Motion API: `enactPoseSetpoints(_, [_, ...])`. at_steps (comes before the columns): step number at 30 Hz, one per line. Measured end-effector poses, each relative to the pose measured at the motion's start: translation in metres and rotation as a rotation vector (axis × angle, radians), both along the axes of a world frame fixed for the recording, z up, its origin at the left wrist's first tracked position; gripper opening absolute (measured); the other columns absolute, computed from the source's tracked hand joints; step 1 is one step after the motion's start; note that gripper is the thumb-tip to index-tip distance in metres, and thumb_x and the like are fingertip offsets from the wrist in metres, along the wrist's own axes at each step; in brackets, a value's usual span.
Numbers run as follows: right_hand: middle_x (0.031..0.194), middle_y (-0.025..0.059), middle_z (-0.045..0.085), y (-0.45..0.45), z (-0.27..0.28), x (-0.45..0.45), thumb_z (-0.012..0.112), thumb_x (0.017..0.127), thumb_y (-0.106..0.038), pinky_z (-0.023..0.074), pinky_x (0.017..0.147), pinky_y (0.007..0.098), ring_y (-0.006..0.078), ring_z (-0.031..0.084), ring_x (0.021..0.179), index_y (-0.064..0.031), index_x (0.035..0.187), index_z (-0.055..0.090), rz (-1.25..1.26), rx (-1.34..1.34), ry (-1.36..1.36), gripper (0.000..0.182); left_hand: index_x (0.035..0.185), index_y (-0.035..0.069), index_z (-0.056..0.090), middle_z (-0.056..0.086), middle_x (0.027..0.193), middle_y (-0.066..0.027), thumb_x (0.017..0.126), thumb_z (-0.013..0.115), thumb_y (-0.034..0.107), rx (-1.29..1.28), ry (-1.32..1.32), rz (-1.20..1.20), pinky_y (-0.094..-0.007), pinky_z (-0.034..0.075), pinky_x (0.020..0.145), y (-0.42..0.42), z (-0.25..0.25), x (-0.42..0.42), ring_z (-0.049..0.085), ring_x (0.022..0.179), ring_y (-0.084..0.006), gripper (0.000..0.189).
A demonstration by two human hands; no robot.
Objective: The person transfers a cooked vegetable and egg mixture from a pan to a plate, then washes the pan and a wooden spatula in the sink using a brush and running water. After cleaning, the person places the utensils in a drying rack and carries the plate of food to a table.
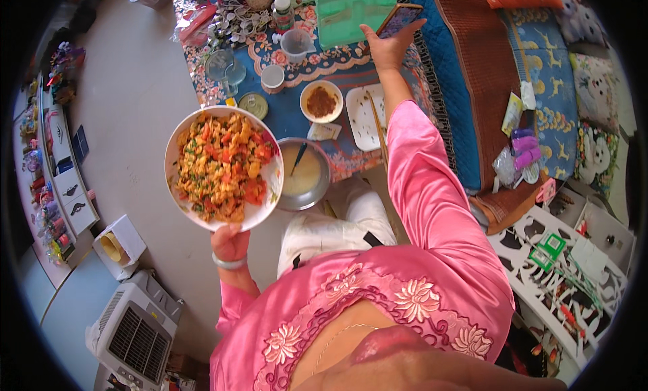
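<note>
My left hand (231,244), with a bangle at the wrist, grips the near rim of a white plate (275,181) heaped with scrambled egg, tomato and chopped greens. The plate is held up left of my lap and overlaps the table edge in view. Stretched far forward, my right hand (390,49) holds a smartphone (400,20) beside an open green plastic case (349,19). Partly behind the plate is a metal bowl (324,163) of pale liquid with a dark-handled utensil in it. A small bowl of brown sauce (321,101) sits farther back.
On the patterned tablecloth (278,112) are a white tray (358,138), wooden chopsticks (377,119), a glass mug (226,72), plastic cups (296,44) and a tin can (252,105). A covered couch (486,87) borders the right side. An air cooler (139,330) stands at lower left.
</note>
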State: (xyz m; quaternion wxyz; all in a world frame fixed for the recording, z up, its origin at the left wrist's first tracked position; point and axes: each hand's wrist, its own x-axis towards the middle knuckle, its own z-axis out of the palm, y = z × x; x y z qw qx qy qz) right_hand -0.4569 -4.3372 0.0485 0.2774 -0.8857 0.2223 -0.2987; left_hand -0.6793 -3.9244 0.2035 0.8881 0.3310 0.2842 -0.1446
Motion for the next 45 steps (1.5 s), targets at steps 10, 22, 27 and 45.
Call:
enactPoseSetpoints(10, [0.143, 0.0352, 0.015, 0.007, -0.067, 0.060, 0.082, 0.063, -0.040, 0.0156, 0.110, 0.0484, 0.0467, 0.016, 0.133, 0.0108, 0.140, 0.004, -0.020, -0.073, -0.217, 0.121, 0.141, 0.007, 0.026, 0.036, 0.141, -0.0121, 0.060, 0.055, -0.001, 0.171, 0.103, 0.159, -0.0510, 0.030, 0.107, -0.025, 0.025, -0.018, 0.034, 0.130, -0.0325, 0.086])
enactPoseSetpoints(22, [0.105, 0.0176, 0.061, -0.071, 0.014, -0.075, 0.064, 0.084, -0.026, 0.0454, 0.085, 0.0335, 0.0259, 0.060, 0.095, 0.0018, 0.116, 0.056, 0.514, 0.149, 0.471, 0.043, 0.141, 0.006, 0.025, 0.035, 0.141, -0.0126, 0.058, 0.055, 0.000, 0.187, 0.058, 0.314, -0.0483, 0.028, 0.109, -0.089, 0.009, -0.045, 0.033, 0.131, -0.0331, 0.088])
enactPoseSetpoints(27, [0.085, 0.0119, 0.061, -0.117, 0.018, -0.174, 0.055, 0.089, -0.021, 0.0460, 0.051, 0.0275, 0.0163, 0.060, 0.057, 0.0015, 0.112, 0.057, 0.284, 0.480, 0.848, 0.032, 0.140, 0.006, 0.026, 0.036, 0.141, -0.0129, 0.058, 0.055, 0.003, 0.198, -0.045, 0.345, -0.0478, 0.028, 0.109, -0.110, -0.018, -0.056, 0.034, 0.130, -0.0328, 0.087])
enactPoseSetpoints(45, [0.063, 0.0017, 0.060, -0.186, -0.065, -0.130, 0.057, 0.086, -0.014, 0.0322, 0.031, 0.0221, 0.0074, 0.043, 0.034, 0.0017, 0.095, 0.064, 0.366, 0.864, 0.520, 0.019, 0.125, -0.001, 0.046, 0.050, 0.129, -0.0128, 0.072, 0.047, -0.004, -0.133, -0.297, 0.135, -0.0469, 0.037, 0.104, -0.124, -0.108, -0.140, 0.049, 0.119, -0.0269, 0.054])
